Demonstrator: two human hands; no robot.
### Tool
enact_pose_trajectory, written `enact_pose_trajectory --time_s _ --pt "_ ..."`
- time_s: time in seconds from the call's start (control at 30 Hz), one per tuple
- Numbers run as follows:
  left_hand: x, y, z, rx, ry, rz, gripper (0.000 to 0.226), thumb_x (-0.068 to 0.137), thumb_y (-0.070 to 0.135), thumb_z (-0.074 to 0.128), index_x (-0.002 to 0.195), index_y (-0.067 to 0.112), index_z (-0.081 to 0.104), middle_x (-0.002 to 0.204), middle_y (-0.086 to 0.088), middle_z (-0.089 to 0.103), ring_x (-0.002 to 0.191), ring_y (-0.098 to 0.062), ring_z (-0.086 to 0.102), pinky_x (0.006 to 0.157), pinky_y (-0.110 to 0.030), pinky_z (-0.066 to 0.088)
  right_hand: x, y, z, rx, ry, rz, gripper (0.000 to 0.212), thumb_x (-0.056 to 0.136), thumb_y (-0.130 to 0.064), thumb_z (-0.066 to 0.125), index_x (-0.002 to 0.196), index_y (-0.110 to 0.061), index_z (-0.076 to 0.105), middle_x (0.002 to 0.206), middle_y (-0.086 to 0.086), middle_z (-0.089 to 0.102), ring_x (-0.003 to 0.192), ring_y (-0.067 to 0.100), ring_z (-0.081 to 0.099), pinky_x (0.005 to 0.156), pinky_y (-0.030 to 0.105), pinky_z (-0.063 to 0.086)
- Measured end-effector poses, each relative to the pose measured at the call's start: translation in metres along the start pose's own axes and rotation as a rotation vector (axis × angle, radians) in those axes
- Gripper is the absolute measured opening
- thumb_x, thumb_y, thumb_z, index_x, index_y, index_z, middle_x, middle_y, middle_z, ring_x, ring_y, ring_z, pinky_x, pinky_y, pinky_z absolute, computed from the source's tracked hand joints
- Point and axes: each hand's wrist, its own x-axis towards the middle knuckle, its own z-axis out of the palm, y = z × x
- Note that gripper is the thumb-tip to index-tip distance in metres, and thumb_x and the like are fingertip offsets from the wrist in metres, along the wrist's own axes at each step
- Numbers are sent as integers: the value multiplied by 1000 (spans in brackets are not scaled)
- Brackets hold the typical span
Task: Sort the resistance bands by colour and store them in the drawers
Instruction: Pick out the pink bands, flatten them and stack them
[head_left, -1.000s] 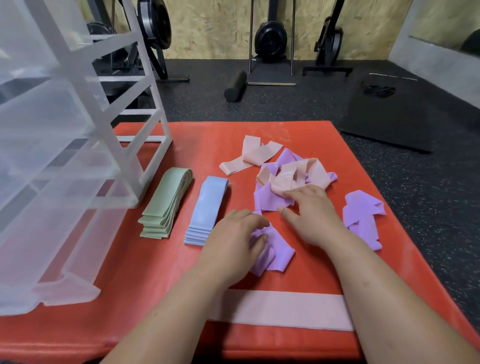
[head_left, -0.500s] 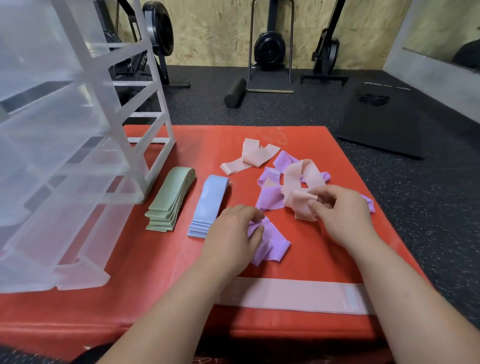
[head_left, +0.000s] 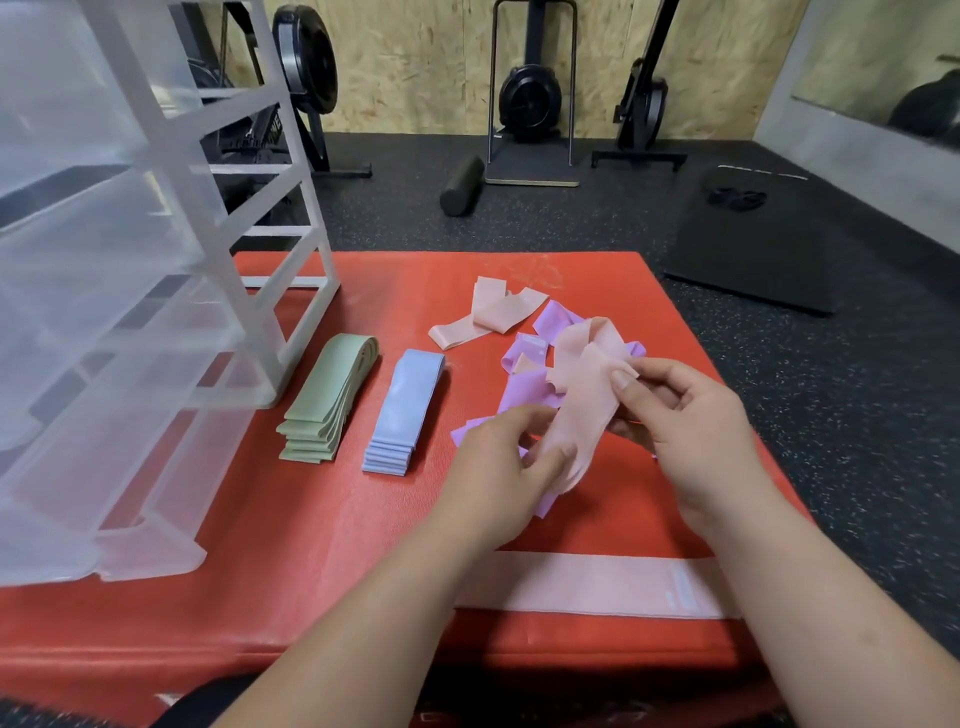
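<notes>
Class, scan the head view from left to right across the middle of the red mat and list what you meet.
The drawer unit → green band stack → blue band stack → left hand → pink band gripped by both hands → right hand.

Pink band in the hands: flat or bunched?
Bunched. The held pink band hangs twisted and creased, pinched by the left hand and right hand, unlike the flat pink strip lying on the red mat.

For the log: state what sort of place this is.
Likely a gym: a black round flywheel machine stands by the chipboard wall, and a black foam roller lies on speckled rubber flooring.
</notes>
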Motion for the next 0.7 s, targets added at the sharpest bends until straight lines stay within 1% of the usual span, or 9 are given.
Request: enact_pose_trajectory --time_s 0.13,0.23,0.37,0.4,0.47,0.53,0.6,0.63,0.7 --pt "7 -4 5 -114 -15 -88 25 94 21 76 118 27 71 81 13 74 73 0 65 73 -22 47 10 7 -5 46 121 69 12 99 -8 68 111 -8 71 97 12 81 82 16 75 64 22 59" --pt "12 -7 1 -207 -27 -131 25 95 15 75 118 23 71 78 11 74 73 -6 69 81 -32 57 19 12 -15 0 209 126 15 98 -6 68 114 -6 70 98 13 80 82 21 75 53 18 53" --pt "13 -7 -5 -302 -41 -167 27 96 9 70 117 25 69 84 0 71 76 -22 72 81 -45 64 29 25 -33 -290 191 165 20 90 -8 74 109 -12 71 90 6 76 69 15 68 52 26 51" --pt "13 -8 -6 -292 -41 -166 28 95 8 70 117 26 69 85 -1 72 79 -25 73 80 -45 65 32 30 -38 -427 164 172 27 85 -15 77 111 -16 71 92 6 76 72 16 68 58 29 51" --pt "15 -12 -7 -208 -42 -133 32 93 6 69 116 28 68 87 3 74 81 -19 72 80 -36 61 34 36 -47 -814 69 170 45 78 -31 82 120 -24 67 107 2 72 96 21 67 82 38 54" --pt "15 -13 -9 -126 -63 -86 38 91 2 66 118 29 67 90 8 76 83 -11 71 80 -27 55 31 38 -48 -1158 -62 2 56 80 -45 76 132 -28 61 121 1 63 121 25 55 104 44 45" --pt "14 -12 -10 -106 -92 -48 41 91 1 66 120 31 66 91 13 77 85 -7 69 84 -26 54 25 37 -42 -1190 -252 -227 54 86 -47 70 137 -33 59 131 -6 60 130 22 48 110 41 39" --pt "13 -9 -10 -114 -109 -29 42 92 2 67 120 32 66 92 14 77 85 -7 69 85 -27 55 22 35 -38 -1140 -355 -286 51 90 -42 70 139 -34 59 137 -10 59 132 17 46 111 36 38" --pt "12 -5 -12 -150 -133 10 42 93 4 69 121 35 65 95 13 78 86 -10 70 86 -33 57 15 34 -28 -1061 -499 -298 49 96 -33 71 142 -35 58 141 -18 57 133 6 46 110 28 36"
